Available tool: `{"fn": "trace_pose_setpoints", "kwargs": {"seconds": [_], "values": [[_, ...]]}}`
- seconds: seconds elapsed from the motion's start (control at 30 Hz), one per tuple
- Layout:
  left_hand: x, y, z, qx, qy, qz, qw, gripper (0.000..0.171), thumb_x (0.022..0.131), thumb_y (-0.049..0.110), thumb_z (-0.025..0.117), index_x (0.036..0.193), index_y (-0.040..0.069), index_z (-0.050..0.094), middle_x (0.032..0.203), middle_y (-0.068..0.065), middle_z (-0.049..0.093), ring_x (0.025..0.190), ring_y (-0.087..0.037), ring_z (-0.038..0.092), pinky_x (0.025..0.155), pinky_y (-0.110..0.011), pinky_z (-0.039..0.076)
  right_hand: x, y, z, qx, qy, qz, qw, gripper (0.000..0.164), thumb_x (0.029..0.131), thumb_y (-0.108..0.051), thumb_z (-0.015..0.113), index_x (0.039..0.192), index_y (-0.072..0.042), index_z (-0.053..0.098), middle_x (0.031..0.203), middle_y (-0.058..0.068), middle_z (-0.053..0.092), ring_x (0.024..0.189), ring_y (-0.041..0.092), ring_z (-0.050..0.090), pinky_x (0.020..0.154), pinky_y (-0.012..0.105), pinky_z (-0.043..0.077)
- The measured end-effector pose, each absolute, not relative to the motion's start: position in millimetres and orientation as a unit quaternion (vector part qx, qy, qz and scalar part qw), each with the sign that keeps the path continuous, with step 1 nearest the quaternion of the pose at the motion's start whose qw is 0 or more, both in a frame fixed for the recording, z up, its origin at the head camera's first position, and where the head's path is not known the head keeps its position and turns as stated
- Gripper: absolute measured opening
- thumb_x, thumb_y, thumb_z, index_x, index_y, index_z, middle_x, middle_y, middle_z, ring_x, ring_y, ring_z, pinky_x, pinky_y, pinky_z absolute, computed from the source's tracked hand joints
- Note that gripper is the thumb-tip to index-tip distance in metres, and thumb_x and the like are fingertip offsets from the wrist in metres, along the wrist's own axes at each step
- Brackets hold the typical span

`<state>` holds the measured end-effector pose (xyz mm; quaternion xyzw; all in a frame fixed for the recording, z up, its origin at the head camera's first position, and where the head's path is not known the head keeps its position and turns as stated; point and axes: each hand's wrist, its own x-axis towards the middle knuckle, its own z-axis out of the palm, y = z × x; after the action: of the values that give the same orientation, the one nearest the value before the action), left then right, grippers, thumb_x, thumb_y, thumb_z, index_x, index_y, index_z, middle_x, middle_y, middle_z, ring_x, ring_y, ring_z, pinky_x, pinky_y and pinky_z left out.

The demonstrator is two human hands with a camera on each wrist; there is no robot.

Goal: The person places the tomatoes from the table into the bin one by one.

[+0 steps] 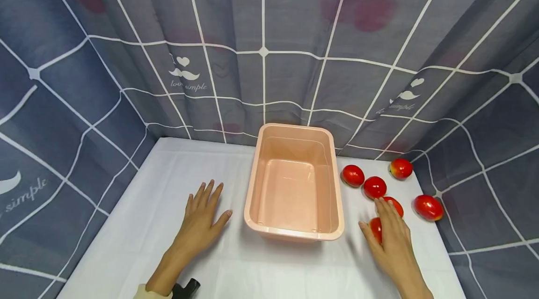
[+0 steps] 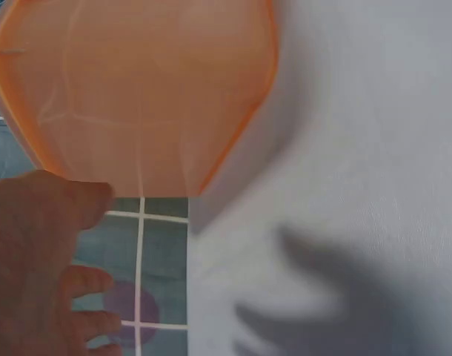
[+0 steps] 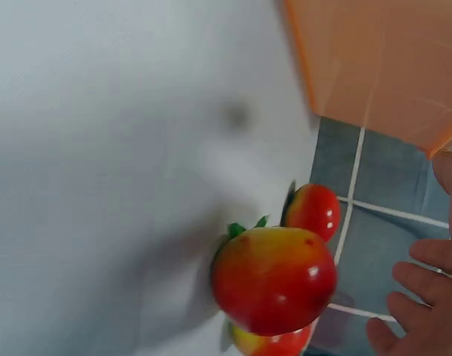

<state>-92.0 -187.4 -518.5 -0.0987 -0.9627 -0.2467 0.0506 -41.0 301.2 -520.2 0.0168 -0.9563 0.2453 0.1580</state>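
Several red tomatoes lie on the white table to the right of a peach plastic basin (image 1: 290, 191). My right hand (image 1: 395, 247) is over the nearest tomato (image 1: 375, 228), its fingers extended and partly covering that one and another tomato (image 1: 395, 205) beyond it. In the right wrist view, a gap shows between the fingers and a red-yellow tomato (image 3: 274, 282) with a green stem. Left of the basin, my left hand (image 1: 200, 229) is held with fingers spread and nothing in it; its shadow falls on the table in the left wrist view.
Two tomatoes (image 1: 353, 175) (image 1: 375, 187) sit close to the basin's right side. Two others, one at the back (image 1: 401, 168) and one at the right edge (image 1: 428, 207), lie near the curtain. A dark checked curtain (image 1: 294, 79) encloses the table (image 1: 202, 158) at back and sides.
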Motion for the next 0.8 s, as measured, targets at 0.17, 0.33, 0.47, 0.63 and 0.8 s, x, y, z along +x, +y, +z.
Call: {"fn": "trace_pose_setpoints", "kwargs": {"seconds": [0.17, 0.33, 0.47, 0.63, 0.8], "values": [[-89.9, -183.5, -515.2, -0.102, -0.930, -0.348, 0.066, 0.066, 0.112, 0.041, 0.056, 0.171, 0.025, 0.030, 0.180, -0.013, 0.025, 0.165, -0.044, 0.024, 0.126, -0.075, 0.028, -43.9, 308.3, -527.7, 0.012, -0.952, 0.250, 0.173, 0.078, 0.099, -0.030, 0.076, 0.164, -0.006, 0.041, 0.164, 0.026, 0.046, 0.153, 0.051, 0.037, 0.132, 0.071, 0.022], [-89.2, -173.4, -511.5, -0.154, -0.872, -0.455, 0.100, 0.058, 0.114, 0.021, 0.054, 0.169, 0.025, 0.035, 0.176, -0.002, 0.035, 0.161, -0.029, 0.039, 0.124, -0.050, 0.046, -44.5, 315.6, -537.2, 0.003, -0.952, 0.248, 0.179, 0.074, 0.098, -0.027, 0.077, 0.161, -0.005, 0.045, 0.160, 0.028, 0.050, 0.148, 0.051, 0.040, 0.128, 0.072, 0.026], [-85.5, -163.8, -509.5, -0.200, -0.812, -0.536, 0.118, 0.058, 0.110, 0.001, 0.054, 0.165, 0.013, 0.041, 0.169, -0.005, 0.046, 0.152, -0.023, 0.051, 0.116, -0.026, 0.053, -42.8, 320.1, -545.3, 0.005, -0.949, 0.255, 0.188, 0.073, 0.096, -0.024, 0.079, 0.158, -0.002, 0.048, 0.157, 0.030, 0.051, 0.145, 0.053, 0.042, 0.126, 0.073, 0.028], [-79.7, -152.4, -502.9, -0.218, -0.759, -0.607, 0.088, 0.058, 0.110, -0.004, 0.049, 0.165, 0.009, 0.039, 0.170, -0.007, 0.044, 0.152, -0.026, 0.051, 0.114, -0.029, 0.057, -41.6, 322.6, -553.4, -0.001, -0.948, 0.259, 0.185, 0.073, 0.096, -0.024, 0.080, 0.157, 0.000, 0.048, 0.156, 0.031, 0.051, 0.144, 0.054, 0.041, 0.124, 0.074, 0.028], [-74.5, -143.3, -496.3, -0.210, -0.737, -0.641, 0.042, 0.057, 0.112, 0.000, 0.047, 0.167, 0.012, 0.035, 0.173, -0.005, 0.037, 0.155, -0.030, 0.047, 0.112, -0.028, 0.058, -41.4, 324.2, -559.5, -0.015, -0.952, 0.253, 0.172, 0.074, 0.096, -0.023, 0.079, 0.157, 0.002, 0.046, 0.156, 0.032, 0.049, 0.145, 0.054, 0.039, 0.123, 0.075, 0.028]]}}
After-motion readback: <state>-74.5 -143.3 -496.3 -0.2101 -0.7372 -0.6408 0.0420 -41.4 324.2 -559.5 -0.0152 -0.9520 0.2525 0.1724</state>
